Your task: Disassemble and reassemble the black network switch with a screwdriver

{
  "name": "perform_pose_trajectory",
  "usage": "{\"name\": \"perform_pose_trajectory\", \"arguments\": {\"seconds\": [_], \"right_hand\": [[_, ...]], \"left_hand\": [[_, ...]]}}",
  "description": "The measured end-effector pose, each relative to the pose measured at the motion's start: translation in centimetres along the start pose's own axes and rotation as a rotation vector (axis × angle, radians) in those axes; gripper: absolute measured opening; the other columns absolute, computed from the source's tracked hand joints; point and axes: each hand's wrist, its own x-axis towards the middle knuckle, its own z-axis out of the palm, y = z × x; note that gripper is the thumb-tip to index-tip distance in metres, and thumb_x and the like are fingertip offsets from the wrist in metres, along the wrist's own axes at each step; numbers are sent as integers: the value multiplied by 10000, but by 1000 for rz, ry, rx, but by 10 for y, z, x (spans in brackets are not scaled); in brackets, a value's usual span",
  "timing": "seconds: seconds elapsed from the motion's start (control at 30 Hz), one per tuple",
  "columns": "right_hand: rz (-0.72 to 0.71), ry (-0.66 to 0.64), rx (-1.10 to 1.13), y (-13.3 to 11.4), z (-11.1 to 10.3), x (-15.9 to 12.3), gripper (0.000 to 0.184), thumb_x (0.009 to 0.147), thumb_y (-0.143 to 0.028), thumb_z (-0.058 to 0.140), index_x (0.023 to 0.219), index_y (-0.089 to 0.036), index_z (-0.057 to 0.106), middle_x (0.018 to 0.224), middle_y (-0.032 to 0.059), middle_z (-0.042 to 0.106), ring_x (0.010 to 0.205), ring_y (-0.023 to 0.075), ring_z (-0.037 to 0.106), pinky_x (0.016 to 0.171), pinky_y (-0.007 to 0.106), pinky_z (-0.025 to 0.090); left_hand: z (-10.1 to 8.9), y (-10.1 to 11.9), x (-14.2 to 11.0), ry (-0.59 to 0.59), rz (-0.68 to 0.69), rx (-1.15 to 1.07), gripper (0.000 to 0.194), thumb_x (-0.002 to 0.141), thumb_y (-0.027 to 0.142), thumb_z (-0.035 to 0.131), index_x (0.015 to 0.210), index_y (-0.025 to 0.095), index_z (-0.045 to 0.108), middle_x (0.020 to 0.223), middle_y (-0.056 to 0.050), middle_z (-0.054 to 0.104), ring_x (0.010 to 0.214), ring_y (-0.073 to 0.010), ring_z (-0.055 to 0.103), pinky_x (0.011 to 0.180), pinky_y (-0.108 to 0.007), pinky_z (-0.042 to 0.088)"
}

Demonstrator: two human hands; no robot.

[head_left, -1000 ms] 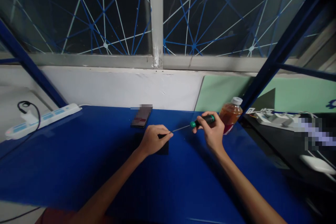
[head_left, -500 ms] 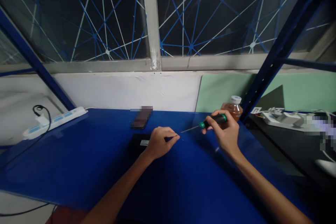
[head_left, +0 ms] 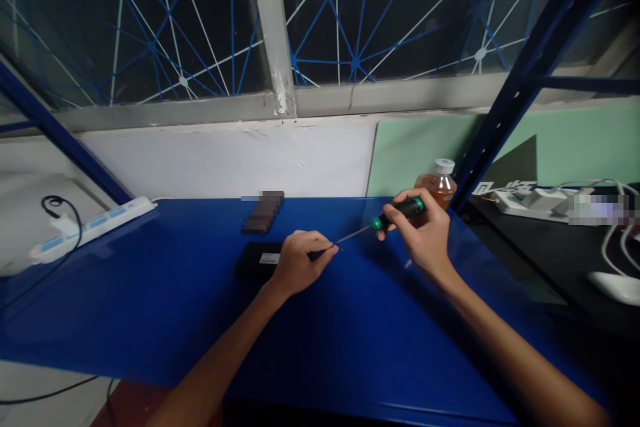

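Note:
My left hand (head_left: 305, 263) is closed in a pinch, thumb against forefinger; what sits between the tips is too small to make out. In my right hand (head_left: 423, 230) is a screwdriver (head_left: 403, 211) with a black and green handle, held slanting down to the left. Its thin shaft reaches my left fingertips, and its tip seems to touch them. A flat black box (head_left: 251, 259) with a white label lies on the blue table (head_left: 350, 347), partly hidden behind my left hand. A tiny speck rests on the tabletop close to the pinch.
Beyond the box lies a dark phone (head_left: 260, 217), partly blurred out. A bottle of amber drink (head_left: 443, 183) stands behind my right hand. At the left edge is a white power strip (head_left: 100, 230) with a plugged-in black cable. Blue metal posts (head_left: 505, 113) rise on both sides.
My left hand has shifted right, uncovering the box's label. The screwdriver tip came away from my left fingertips half a second ago and is now back at them. The whole view has swung slightly.

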Motion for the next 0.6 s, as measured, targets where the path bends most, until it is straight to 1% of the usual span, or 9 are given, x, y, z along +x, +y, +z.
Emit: {"name": "perform_pose_trajectory", "arguments": {"seconds": [0.27,0.6], "right_hand": [[15,-21,-3,4,-1,-2,196,792,-271,660,853,-224,480,563,-41,583,398,146,600,385,270,469],[0,-32,-82,5,-5,-2,198,791,-281,659,855,-226,481,569,-38,598,409,149,608,401,267,482]], "left_hand": [[3,-2,0,-29,3,8,176,846,233,611,699,219,707,746,20,716,675,-135,644,683,-292,437],[9,-1,-2,-41,-7,12,208,854,241,603,666,203,682,727,25,700,661,-132,622,685,-298,409]]}}
